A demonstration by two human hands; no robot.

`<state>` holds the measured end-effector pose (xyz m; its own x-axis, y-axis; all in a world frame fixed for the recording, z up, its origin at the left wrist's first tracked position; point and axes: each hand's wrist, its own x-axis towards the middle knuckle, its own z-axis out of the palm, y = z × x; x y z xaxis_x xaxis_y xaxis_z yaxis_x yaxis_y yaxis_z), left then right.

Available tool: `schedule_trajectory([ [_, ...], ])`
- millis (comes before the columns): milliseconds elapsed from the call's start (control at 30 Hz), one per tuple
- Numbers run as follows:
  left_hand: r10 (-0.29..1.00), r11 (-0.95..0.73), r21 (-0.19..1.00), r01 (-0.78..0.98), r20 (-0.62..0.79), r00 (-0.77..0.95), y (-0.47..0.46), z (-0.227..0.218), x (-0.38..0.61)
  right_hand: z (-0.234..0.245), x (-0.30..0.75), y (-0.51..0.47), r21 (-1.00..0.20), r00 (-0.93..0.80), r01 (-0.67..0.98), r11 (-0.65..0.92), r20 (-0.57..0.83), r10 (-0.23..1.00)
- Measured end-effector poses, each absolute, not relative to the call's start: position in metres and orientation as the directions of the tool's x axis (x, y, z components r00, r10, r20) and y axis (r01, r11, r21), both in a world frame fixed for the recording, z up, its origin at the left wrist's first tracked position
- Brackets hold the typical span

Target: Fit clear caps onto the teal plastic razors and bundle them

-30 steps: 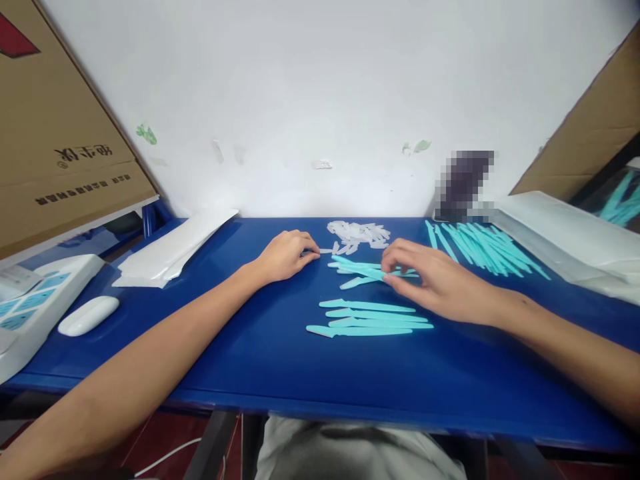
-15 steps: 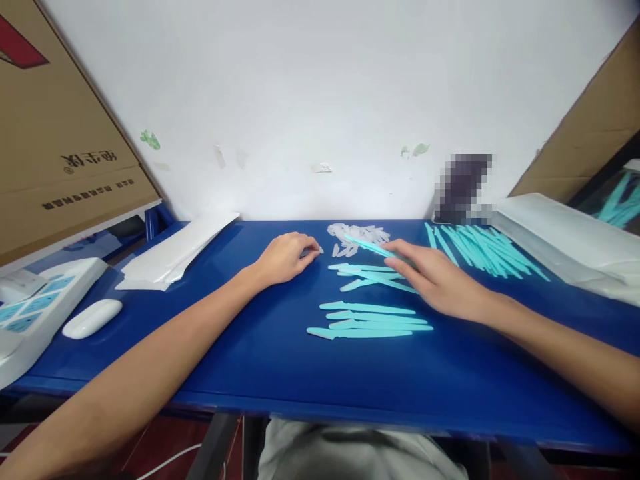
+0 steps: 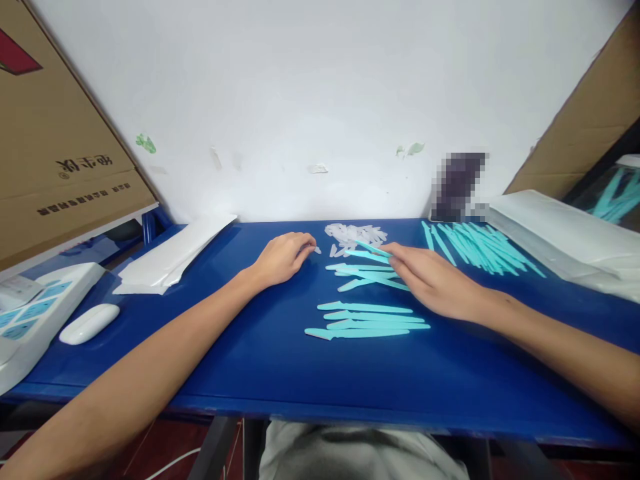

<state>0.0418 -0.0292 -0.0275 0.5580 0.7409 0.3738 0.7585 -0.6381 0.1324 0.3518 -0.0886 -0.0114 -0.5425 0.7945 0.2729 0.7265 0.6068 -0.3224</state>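
My left hand (image 3: 283, 257) rests on the blue table (image 3: 240, 360) with fingers curled, pinching a small clear cap (image 3: 317, 251) at its fingertips. My right hand (image 3: 433, 280) holds a teal plastic stick (image 3: 367, 252) by one end, its tip pointing left toward the cap. Under that stick lies a loose cluster of teal sticks (image 3: 360, 275). Nearer me, several teal sticks (image 3: 367, 320) lie in a neat row. A pile of clear caps (image 3: 357, 235) sits just beyond my hands.
A big heap of teal sticks (image 3: 480, 247) lies at the right rear, beside white bags (image 3: 565, 240). White sleeves (image 3: 175, 253) are stacked at the left. A white mouse (image 3: 89, 323) and a white device (image 3: 30, 313) sit at far left, under a cardboard box (image 3: 60, 147).
My right hand lifted one teal stick out of the loose cluster and swung its tip left toward my left hand. My left hand stayed put with the cap.
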Motion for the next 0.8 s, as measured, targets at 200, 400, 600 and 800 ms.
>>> schedule_trajectory([
  [200, 0.759, -0.617, 0.237, 0.750, 0.432, 0.488, -0.028, -0.032, 0.044, -0.010, 0.351, -0.086, -0.269, -0.572, 0.726, 0.632, 0.273, 0.773],
  [400, 0.811, -0.570, 0.349, 0.744, 0.387, 0.439, -0.029, -0.032, 0.048, -0.009, 0.353, -0.085, -0.242, -0.533, 0.777, 0.582, 0.240, 0.811],
  [600, 0.795, -0.606, 0.368, 0.705, 0.310, 0.521, -0.020, -0.037, 0.043, -0.011, 0.354, -0.084, -0.229, -0.538, 0.775, 0.589, 0.251, 0.805],
  [800, 0.777, -0.629, 0.330, 0.703, 0.285, 0.562, -0.022, -0.030, 0.040, -0.013, 0.353, -0.083, -0.289, -0.509, 0.731, 0.618, 0.372, 0.776],
])
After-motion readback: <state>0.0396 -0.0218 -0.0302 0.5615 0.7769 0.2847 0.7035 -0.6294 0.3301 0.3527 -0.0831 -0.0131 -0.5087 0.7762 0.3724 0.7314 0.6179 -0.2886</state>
